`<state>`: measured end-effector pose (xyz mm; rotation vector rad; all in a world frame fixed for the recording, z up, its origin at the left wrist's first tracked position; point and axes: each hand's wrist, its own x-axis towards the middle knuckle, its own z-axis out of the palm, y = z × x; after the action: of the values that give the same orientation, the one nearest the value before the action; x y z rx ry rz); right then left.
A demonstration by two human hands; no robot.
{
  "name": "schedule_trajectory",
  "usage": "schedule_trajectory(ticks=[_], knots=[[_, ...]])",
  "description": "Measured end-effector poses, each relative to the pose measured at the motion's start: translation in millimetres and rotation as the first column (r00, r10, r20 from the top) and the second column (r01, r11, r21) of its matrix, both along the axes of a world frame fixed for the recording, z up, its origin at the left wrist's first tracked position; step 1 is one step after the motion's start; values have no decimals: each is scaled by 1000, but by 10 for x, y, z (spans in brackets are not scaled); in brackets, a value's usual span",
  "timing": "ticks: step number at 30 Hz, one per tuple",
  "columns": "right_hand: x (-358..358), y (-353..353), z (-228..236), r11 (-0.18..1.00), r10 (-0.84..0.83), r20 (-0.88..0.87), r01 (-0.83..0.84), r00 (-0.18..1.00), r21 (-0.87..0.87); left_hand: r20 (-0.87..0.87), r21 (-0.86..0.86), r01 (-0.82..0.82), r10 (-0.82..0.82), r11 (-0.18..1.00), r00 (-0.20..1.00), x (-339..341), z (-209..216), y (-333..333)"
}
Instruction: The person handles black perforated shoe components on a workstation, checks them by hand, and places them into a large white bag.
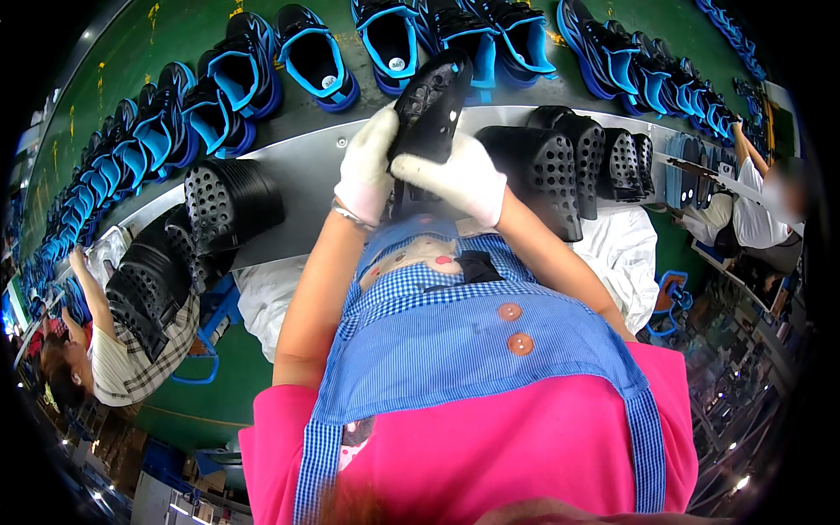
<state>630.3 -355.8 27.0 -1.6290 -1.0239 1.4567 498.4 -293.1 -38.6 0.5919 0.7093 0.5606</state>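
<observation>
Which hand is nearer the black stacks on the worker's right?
Right. The right hand is just left of the stacks, holding a black piece; the left hand is farther left, at the piece's left side.

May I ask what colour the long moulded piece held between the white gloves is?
The long moulded piece is black, clearest in the head view.

The gloved left grip (369,162) and right grip (462,179) hold a black piece (430,105), possibly perforated, near blue-trimmed shoes (313,59).
</observation>
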Motion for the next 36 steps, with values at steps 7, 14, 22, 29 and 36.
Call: schedule_trajectory(ticks=[7, 14, 22, 29, 36], knots=[[59, 218, -104, 916, 394, 588, -247, 706, -317, -315, 17, 319, -297, 948, 901, 17, 144, 156], [127, 323, 8, 940, 329, 606, -192, 724, -282, -46, -130, 82, -89, 988, 995, -3, 56, 412], [78, 459, -235, 989, 137, 777, -35, 614, -147, 55, -169, 22, -12, 985, 998, 140, -194, 572], [283, 687, -349, 992, 73, 674, 16, 735, -125, -167, -236, 66, -107, 969, 980, 204, -261, 735], [635, 1223, -457, 922, 374, 707, -156, 600, -354, -634, 716, 485, 177, 503, 753, 62, -758, 672]])
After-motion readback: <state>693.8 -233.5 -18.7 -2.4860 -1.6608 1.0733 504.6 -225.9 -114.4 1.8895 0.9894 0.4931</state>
